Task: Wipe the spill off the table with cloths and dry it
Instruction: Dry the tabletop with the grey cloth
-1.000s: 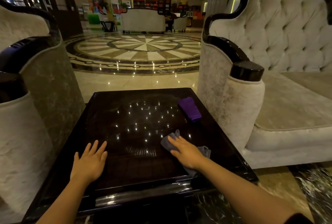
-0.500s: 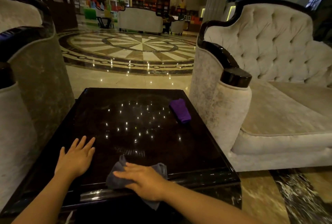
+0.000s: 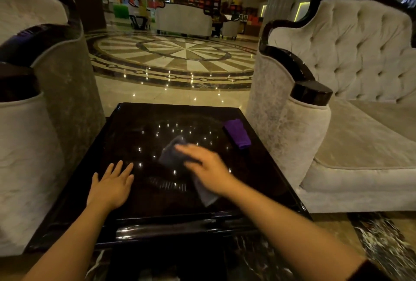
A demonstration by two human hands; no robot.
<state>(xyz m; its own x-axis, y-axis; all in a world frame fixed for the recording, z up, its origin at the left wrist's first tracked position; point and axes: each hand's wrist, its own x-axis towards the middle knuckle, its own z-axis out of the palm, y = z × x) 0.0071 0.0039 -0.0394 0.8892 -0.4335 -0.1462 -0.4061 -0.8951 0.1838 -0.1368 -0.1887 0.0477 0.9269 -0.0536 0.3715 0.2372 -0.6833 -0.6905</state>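
Observation:
A glossy dark table [image 3: 139,123] stands between two armchairs and mirrors many ceiling lights. My right hand [image 3: 208,169] lies flat on a grey cloth [image 3: 172,155] near the table's middle, pressing it to the surface; the hand is blurred with motion. One cloth corner trails out under my wrist. My left hand [image 3: 112,185] rests flat on the table's near left part, fingers spread, holding nothing. A folded purple cloth [image 3: 237,133] lies at the far right of the table, apart from both hands. I cannot make out any spill on the shiny top.
A pale tufted armchair [image 3: 351,109] stands close on the right, its armrest [image 3: 290,132] beside the table edge. Another armchair [image 3: 38,123] flanks the left side. Polished patterned floor [image 3: 175,55] stretches beyond the table's far edge.
My right hand has swept the grey cloth from the near front edge back up toward the table's middle. The left hand stays flat on the table. The purple cloth has not moved.

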